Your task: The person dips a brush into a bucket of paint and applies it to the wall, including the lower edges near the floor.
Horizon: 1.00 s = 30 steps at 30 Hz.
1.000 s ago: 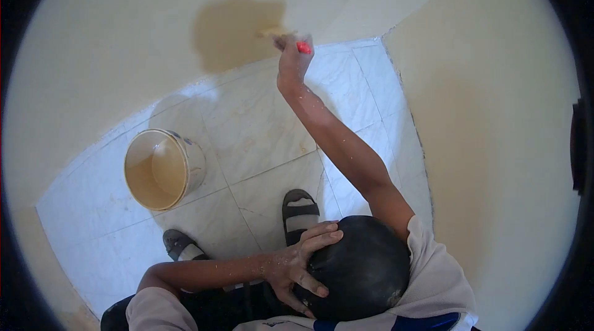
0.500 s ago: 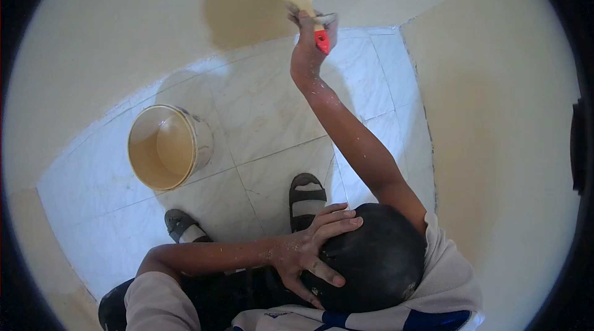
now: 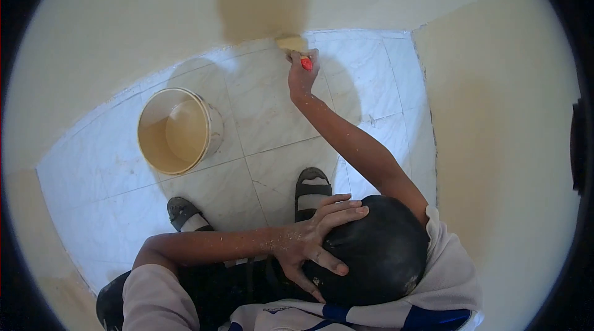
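My right hand point(image 3: 302, 75) is stretched out in front of me, shut on a paintbrush point(image 3: 292, 43) with a red handle. The cream bristles press on the wall just where it meets the floor, below a darker wet patch of paint point(image 3: 263, 6). My left hand point(image 3: 317, 239), speckled with paint, lies with its fingers spread on top of my dark-haired head point(image 3: 377, 257) and holds nothing. A pale bucket point(image 3: 185, 130) of beige paint, tilted in this view, stands on the floor to the left of my right arm.
The floor is white marbled tile point(image 3: 272, 114) in a room corner, with cream walls ahead and to the right point(image 3: 495, 114). My feet in dark sandals point(image 3: 312, 192) point(image 3: 184, 213) stand on the tiles below the bucket.
The brush swept up the wall half a second ago and has come back down to the wall's foot. My left hand has stayed on my head.
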Each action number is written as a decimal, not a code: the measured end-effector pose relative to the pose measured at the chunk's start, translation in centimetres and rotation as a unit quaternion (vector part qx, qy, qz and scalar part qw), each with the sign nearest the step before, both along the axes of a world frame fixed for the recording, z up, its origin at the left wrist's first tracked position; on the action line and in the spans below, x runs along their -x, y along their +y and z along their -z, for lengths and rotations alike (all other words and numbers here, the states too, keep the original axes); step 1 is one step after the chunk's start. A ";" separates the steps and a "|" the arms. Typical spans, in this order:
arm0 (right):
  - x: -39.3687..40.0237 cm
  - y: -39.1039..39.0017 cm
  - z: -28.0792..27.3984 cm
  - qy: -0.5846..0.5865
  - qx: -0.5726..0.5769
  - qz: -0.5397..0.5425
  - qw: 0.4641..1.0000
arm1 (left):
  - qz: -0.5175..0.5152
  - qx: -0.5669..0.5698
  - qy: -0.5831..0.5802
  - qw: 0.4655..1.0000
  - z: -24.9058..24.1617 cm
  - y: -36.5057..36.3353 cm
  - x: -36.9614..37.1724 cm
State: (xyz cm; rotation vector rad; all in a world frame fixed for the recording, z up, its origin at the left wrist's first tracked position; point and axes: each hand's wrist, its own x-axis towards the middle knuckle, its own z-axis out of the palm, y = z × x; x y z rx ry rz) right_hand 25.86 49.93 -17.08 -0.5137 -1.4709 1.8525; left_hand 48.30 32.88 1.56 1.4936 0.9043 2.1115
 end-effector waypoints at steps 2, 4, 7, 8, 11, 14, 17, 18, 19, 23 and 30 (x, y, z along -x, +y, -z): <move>-0.2 -0.1 0.5 -0.010 -0.010 0.007 1.000 | -0.002 0.000 -0.001 1.000 0.0 -0.2 0.1; 0.3 0.1 0.9 -0.025 -0.012 0.020 0.999 | 0.000 -0.003 -0.005 1.000 0.2 -0.4 0.1; 1.2 0.4 1.4 -0.031 -0.017 0.029 0.999 | 0.001 -0.005 -0.009 1.000 0.3 -0.5 0.2; 1.7 0.5 1.5 -0.030 -0.019 0.027 0.999 | -0.001 -0.006 -0.009 1.000 0.3 -0.6 0.2; 3.5 1.7 2.2 -0.029 -0.064 0.023 0.997 | -0.006 -0.006 -0.010 1.000 0.3 -0.6 0.1; 4.4 1.3 0.7 0.056 0.062 0.015 0.996 | -0.008 -0.010 -0.018 1.000 0.5 -1.0 0.4; 3.3 1.3 -1.9 0.080 0.061 0.024 0.995 | -0.006 -0.010 -0.015 1.000 0.5 -0.9 0.6; 2.4 1.3 -1.8 0.072 0.055 0.026 0.996 | -0.002 -0.008 -0.016 1.000 0.4 -1.0 0.5; 1.9 1.4 -1.8 0.068 0.048 0.029 0.996 | 0.002 -0.005 -0.016 1.000 0.3 -0.9 0.6; 2.0 0.8 -1.2 0.013 0.023 0.013 1.000 | 0.005 -0.007 -0.011 1.000 0.1 -0.4 0.4; 4.6 1.5 -2.6 0.026 0.027 0.032 0.999 | 0.002 -0.004 -0.022 1.000 -0.1 -0.5 0.2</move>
